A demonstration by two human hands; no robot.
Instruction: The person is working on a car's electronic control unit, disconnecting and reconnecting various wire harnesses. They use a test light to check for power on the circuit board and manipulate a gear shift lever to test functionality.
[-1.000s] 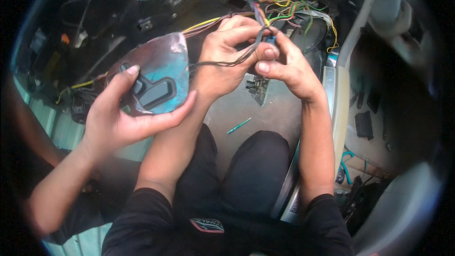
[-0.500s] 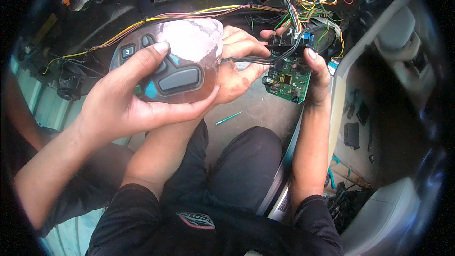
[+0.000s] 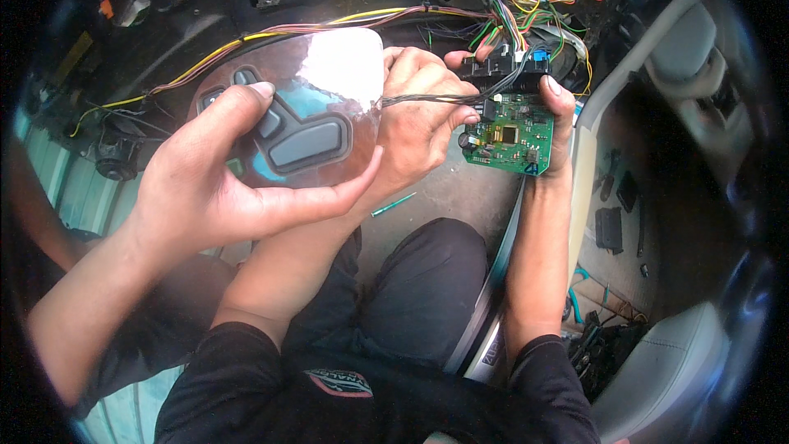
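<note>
A: At upper right of centre, the right hand (image 3: 552, 127) clamps the green circuit board (image 3: 507, 133); the left hand (image 3: 419, 127) pinches a thin dark wire bundle (image 3: 419, 99) beside it.

B: A tug there could probably tear wires from the black connector (image 3: 505, 70).

A: A co-worker's hand (image 3: 218, 185), centre left, holds a switch panel (image 3: 308, 123), crowding them.

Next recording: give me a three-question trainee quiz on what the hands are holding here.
1. True or false: the right hand holds the green circuit board.
2. What does the left hand pinch? A) a thin dark wire bundle B) a roll of tape C) a cloth
3. Fill in: the co-worker's hand holds a switch panel with grey ____.
Key: 1 true; 2 A; 3 buttons.
</note>
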